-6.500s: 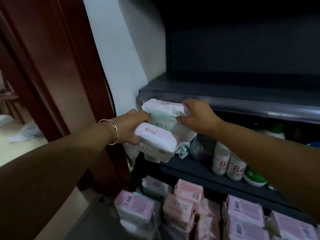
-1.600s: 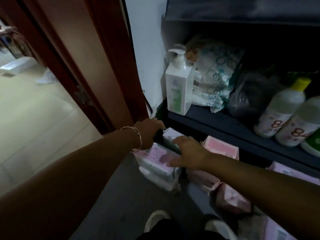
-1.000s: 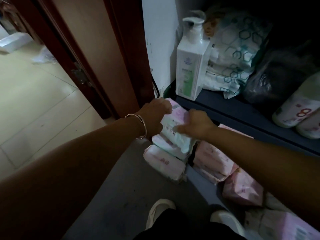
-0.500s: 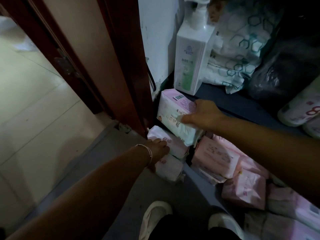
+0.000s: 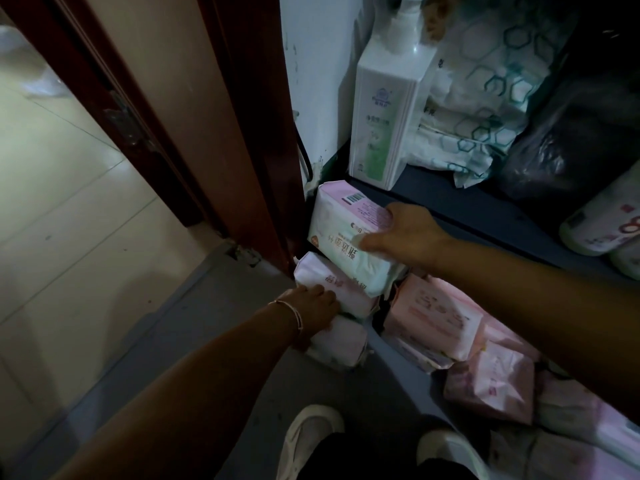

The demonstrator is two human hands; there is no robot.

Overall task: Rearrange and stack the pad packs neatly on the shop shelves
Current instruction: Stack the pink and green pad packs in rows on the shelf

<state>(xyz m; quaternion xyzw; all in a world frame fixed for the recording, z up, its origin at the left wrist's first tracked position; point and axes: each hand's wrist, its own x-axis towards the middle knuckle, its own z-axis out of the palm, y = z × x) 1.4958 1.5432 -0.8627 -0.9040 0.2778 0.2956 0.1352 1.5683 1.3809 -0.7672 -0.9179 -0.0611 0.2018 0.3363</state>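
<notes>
Centre of the frame: three pad packs stacked against the dark red door frame (image 5: 256, 140), at the left end of the lowest shelf level.

Top pack (image 5: 349, 237), white and pale green with a pink barcoded face, tilted and resting on the one beneath. Gripped by the right hand (image 5: 405, 237) — thumb along the near face, fingers curled over the pink top, clamped on the pack.

Middle pack (image 5: 332, 289), white and pink, directly under the top one. Bottom pack (image 5: 341, 344) beneath that, on the grey floor (image 5: 194, 341). Left hand (image 5: 315, 310), thin bracelet (image 5: 294, 315) at the wrist, laid against the near side of the middle and bottom packs; fingertips touching the wrappers, but curled or straight — cannot tell in the dim light.

Right of the stack, just beside it: a loose heap of pink packs (image 5: 436, 317), lying at angles down toward the lower right of the frame.

Upper centre, on the dark shelf (image 5: 467, 206) above: white pump bottle (image 5: 384, 112) upright at the shelf's left end, a hexagon-printed package (image 5: 485, 84) just to its right, then a black plastic bag (image 5: 568, 140), and white bottles (image 5: 602, 226) at the right edge.

Bottom centre: two white shoes (image 5: 308, 438) on the floor. Left of the frame: pale tiled floor (image 5: 69, 188) beyond the doorway.
</notes>
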